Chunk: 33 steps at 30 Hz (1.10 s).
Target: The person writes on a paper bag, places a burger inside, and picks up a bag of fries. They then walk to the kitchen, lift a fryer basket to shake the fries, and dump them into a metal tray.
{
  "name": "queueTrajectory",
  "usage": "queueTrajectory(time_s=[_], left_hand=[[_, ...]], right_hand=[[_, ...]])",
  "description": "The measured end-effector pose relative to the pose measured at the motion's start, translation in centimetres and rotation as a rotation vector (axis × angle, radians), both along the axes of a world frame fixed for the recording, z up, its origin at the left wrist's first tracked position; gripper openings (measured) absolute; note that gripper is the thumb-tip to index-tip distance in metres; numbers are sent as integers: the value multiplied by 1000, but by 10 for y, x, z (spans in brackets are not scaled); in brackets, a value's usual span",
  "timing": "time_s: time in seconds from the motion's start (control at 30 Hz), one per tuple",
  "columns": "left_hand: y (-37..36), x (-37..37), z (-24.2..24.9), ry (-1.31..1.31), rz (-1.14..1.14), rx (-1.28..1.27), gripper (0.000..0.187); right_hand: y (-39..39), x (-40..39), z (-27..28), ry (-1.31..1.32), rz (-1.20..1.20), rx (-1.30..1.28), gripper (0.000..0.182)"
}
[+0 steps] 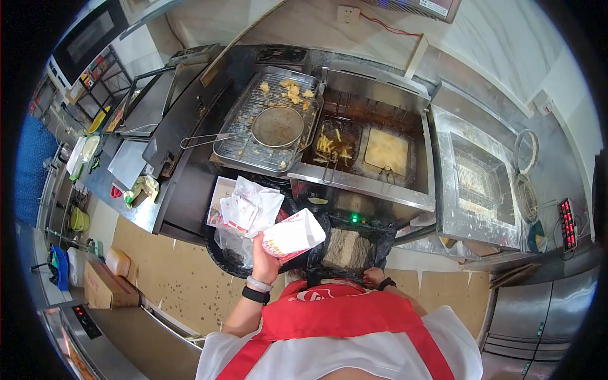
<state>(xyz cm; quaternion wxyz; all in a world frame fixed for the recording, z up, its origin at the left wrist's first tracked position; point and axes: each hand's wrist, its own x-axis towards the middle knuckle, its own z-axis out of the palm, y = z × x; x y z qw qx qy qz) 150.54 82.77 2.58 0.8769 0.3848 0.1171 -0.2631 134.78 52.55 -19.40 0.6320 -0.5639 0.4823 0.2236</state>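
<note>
Head view: we see the fryer (pixel 361 185) beyond our fingers.
Left hand (pixel 265 261): our fingers grasp the paper packet (pixel 296 232).
Paper packet: directly right of these fingers, touching them.
Right hand (pixel 373 277): near the black bag (pixel 382 247); we cannot tell whether its fingers are clenched.

Wire rack (pixel 244 120), fried pieces (pixel 291 93), mesh strainer (pixel 277 126) atop

Between the carton (pixel 297 234) and the fryer (pixel 367 186) the air is open, but 2 basket handles (pixel 327 172) stand near its front rim, and the strainer (pixel 277 126) covers the tray's (pixel 242 154) middle.
</note>
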Motion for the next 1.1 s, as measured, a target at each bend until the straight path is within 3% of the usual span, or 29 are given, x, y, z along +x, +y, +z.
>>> queueTrajectory(time_s=[0.07,0.27,0.57,0.63,0.83,1.1], left_hand=[[0,0,0,0,1,-3,55],[1,-1,2,4,-8,14,55],[2,-3,-2,-16,-36,15,56],[2,-3,-2,-14,-35,16,56],[3,-4,-5,-11,-33,1,56],[6,-7,-7,-15,-21,0,55]], right_hand=[[1,1,1,19,31,-52,15],[-14,-10,-37,-137,9,116,15],[-3,-9,-15,-116,-58,92,8],[-8,-15,-30,-219,-112,234,7],[-1,-9,-14,-120,-74,84,7],[-2,-9,-21,-116,-96,90,10]])
